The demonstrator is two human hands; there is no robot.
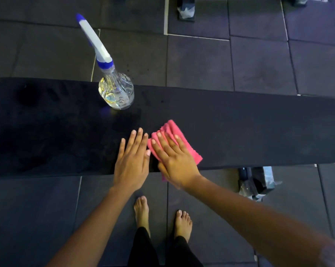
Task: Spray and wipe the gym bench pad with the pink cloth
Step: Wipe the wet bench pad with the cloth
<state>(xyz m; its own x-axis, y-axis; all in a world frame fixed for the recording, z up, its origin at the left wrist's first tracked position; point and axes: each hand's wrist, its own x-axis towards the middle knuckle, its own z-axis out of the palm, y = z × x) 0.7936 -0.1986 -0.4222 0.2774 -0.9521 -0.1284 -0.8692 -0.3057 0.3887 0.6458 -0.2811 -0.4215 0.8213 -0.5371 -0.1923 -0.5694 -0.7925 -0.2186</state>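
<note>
The black gym bench pad (240, 128) runs across the view from left to right. A folded pink cloth (174, 130) lies on its near half, and my right hand (174, 160) lies flat on top of it, fingers spread, pressing it to the pad. My left hand (132, 160) rests flat on the bare pad just left of the cloth, holding nothing. A clear spray bottle (116, 91) with a white and blue trigger head stands upright on the pad's far edge, left of centre, apart from both hands. The pad's left part looks darker and damp.
Dark rubber floor tiles (259, 64) surround the bench. A bench foot wrapped in plastic (257, 182) shows under the near edge at the right, another (186, 10) at the top. My bare feet (162, 216) stand on the floor below the hands.
</note>
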